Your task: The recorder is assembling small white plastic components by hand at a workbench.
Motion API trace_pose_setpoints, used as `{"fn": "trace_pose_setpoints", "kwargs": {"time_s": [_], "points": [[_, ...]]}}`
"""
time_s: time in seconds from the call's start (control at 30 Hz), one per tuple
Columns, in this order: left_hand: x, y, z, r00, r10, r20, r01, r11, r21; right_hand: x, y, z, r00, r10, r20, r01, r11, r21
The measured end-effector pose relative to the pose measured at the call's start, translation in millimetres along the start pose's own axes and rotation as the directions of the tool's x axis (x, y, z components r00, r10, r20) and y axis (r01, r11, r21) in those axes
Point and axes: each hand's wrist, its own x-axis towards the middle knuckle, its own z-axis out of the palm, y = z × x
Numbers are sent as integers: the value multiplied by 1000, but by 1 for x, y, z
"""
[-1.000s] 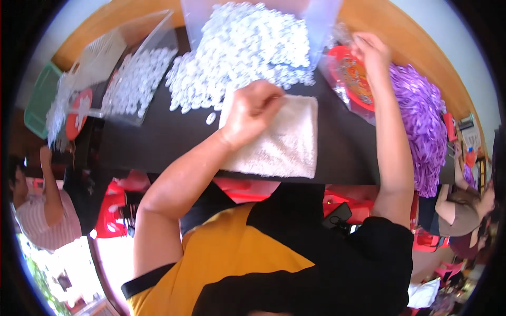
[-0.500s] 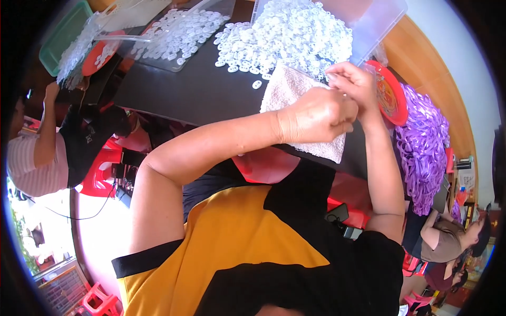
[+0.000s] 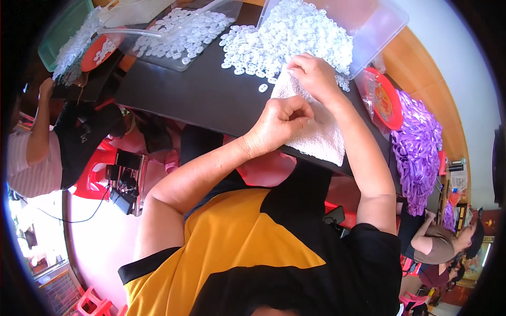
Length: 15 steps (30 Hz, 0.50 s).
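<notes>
My left hand hovers above the near left part of a folded pale pink cloth. Its thumb and forefinger are pinched together, and whatever may be between them is too small to make out. My right hand is beyond it, over the cloth's far end, at the near edge of a heap of small white oval pieces with holes. Thumb and fingers of this hand are closed together too; what they grip is hidden. One loose white oval piece lies on the dark table, left of the cloth.
The heap spills from a clear plastic bin. A clear tray of more pieces sits at the far left of the dark table. To the right are a red plate and hanging purple straps. Another person works at left.
My hands, close together before, are now apart. The left has moved left; the right has moved left and away toward the heap of white pieces.
</notes>
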Motion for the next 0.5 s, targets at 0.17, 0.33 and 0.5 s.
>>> {"fn": "trace_pose_setpoints", "kwargs": {"time_s": [0.17,0.33,0.5], "points": [[-2,-3,-2,999,43,5,-43,999,7,-7,29,-8,995,46,-86,-55,993,-105],[-3,-3,-6,999,13,40,-14,1000,15,-41,66,-28,964,236,-119,-256,946,-198],[-2,-4,-3,997,71,15,-71,997,5,-56,71,-30,930,349,-118,-369,879,-302]]}}
